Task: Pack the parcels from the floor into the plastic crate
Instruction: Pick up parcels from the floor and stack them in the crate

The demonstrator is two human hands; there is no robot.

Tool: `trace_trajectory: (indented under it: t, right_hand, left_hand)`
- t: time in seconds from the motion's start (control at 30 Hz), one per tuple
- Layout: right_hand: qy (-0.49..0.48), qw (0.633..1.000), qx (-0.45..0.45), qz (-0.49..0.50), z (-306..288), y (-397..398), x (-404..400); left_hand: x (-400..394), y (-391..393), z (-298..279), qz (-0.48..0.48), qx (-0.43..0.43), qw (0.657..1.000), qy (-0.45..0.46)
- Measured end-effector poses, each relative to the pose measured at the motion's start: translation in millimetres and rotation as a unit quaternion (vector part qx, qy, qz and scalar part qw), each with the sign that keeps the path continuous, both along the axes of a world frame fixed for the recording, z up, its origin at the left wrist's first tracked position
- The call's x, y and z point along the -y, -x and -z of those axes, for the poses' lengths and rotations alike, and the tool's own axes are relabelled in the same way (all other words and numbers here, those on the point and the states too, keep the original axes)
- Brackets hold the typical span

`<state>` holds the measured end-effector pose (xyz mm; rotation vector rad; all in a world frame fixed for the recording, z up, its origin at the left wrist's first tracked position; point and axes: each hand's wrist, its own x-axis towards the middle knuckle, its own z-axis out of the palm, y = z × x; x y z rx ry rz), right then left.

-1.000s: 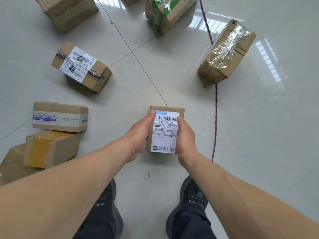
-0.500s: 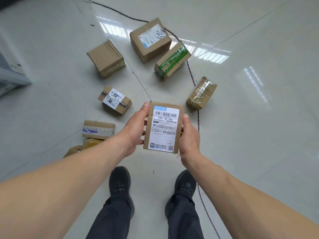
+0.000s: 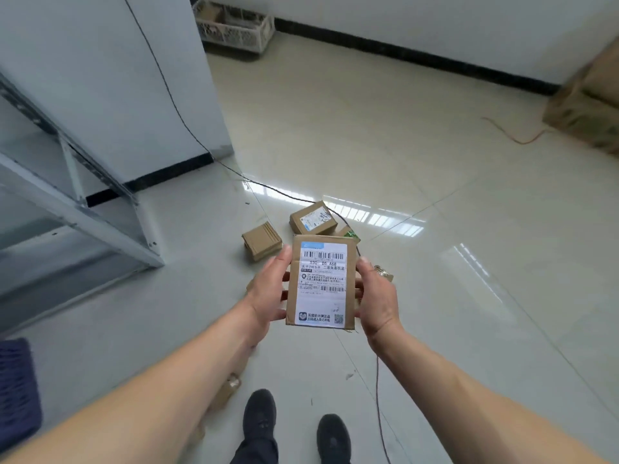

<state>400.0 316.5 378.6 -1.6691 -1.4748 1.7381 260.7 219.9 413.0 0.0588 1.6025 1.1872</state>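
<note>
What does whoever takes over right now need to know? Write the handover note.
Left hand and right hand grip the labelled parcel by its sides, lifted clear of the floor, label up.
A white plastic crate stands far ahead by the wall; a blue crate is at the left edge.
Left to do: crate this parcel, then the plain parcel, the printed-label parcel and others near the feet.

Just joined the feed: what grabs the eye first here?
A labelled parcel held up in mid-frame, the left hand and right hand gripping its two sides. Beyond it a few more parcels lie on the glossy floor along a dark cable. A white plastic crate sits far off by the wall, top of frame.
</note>
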Motion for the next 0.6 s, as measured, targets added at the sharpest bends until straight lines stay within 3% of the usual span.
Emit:
trace_trajectory:
  t: [0.27,0.6]
  right_hand:
    - [-0.029,0.991,-0.113,-0.072,-114,18,23]
    - [-0.088,0.962,-0.180,-0.185,-209,32,67]
  left_hand:
    - [50,-9,-132,-0.054,-0.078,0.994,-0.049]
    - [119,-35,-216,-0.162,-0.129,0.973,-0.096]
